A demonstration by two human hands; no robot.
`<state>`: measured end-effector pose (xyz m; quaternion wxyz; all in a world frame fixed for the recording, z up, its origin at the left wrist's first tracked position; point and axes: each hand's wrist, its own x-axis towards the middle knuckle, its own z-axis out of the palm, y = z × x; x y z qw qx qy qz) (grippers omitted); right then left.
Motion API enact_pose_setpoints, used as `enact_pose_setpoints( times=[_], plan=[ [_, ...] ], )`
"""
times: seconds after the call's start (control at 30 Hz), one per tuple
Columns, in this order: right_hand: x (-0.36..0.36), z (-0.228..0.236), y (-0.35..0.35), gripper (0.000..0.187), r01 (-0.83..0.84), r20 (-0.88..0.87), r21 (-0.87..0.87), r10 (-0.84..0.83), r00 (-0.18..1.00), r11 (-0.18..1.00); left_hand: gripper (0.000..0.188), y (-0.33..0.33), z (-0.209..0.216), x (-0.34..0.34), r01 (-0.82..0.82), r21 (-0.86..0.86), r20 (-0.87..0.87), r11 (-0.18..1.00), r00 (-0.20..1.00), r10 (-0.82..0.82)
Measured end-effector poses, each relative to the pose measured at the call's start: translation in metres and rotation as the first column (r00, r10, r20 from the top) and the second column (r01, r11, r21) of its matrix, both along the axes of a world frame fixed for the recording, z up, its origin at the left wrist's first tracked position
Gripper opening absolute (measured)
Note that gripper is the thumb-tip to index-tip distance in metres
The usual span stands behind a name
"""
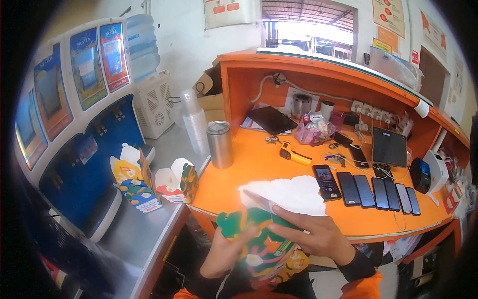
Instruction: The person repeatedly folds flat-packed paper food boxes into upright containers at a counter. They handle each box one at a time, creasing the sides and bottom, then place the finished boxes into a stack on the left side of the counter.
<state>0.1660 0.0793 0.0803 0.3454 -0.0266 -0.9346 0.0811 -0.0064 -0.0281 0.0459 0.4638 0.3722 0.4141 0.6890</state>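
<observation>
Between my two hands is a colourful cardboard food carton [268,245], green with yellow, pink and white shapes, held in front of my body at the desk's near edge. My left hand [222,253] grips its left side, the thumb lying across the printed face. On the other side, my right hand [318,236] holds the upper right part, fingers stretched along a raised pale flap [258,200]. The hands and flap are slightly blurred. Behind the carton, a white sheet of paper [304,193] lies on the orange desk [249,149].
Two opened cartons, one patterned [134,182] and one with white flaps [178,182], stand on the metal counter [144,234] at left, below a drink dispenser [74,114]. A steel tumbler [219,144], stacked plastic cups [194,124], a yellow thermometer gun [295,154] and several phones [366,191] stand or lie farther off.
</observation>
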Motion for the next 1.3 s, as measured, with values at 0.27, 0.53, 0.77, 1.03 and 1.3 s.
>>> enact_pose_setpoints(
  times=[0.27,0.53,0.77,1.03,1.3],
  plan=[
    [0.000,-0.008,-0.007,0.042,0.074,-0.161,-0.116,-0.093,0.983,0.990,0.027,0.003,0.002,0.009,0.034,0.026,0.066,0.999,0.997,-0.036],
    [-0.010,-0.004,-0.011,0.043,0.178,-0.090,-0.013,-0.179,0.980,0.984,0.030,0.004,0.005,0.012,-0.020,0.018,0.219,1.000,0.976,0.015],
    [-0.008,-0.006,-0.014,0.040,0.255,-0.102,0.052,-0.249,0.963,0.966,0.036,0.005,0.002,0.011,-0.002,-0.001,0.252,1.000,0.968,0.002],
    [-0.023,-0.024,-0.012,0.045,0.144,-0.267,-0.249,-0.211,0.940,0.958,0.037,0.009,-0.009,0.012,-0.014,0.015,0.270,1.000,0.963,0.010],
    [-0.018,-0.014,-0.034,0.044,0.318,-0.058,-0.035,-0.320,0.946,0.947,0.034,0.000,-0.004,0.008,0.043,-0.003,0.343,0.999,0.938,-0.040]
  ],
)
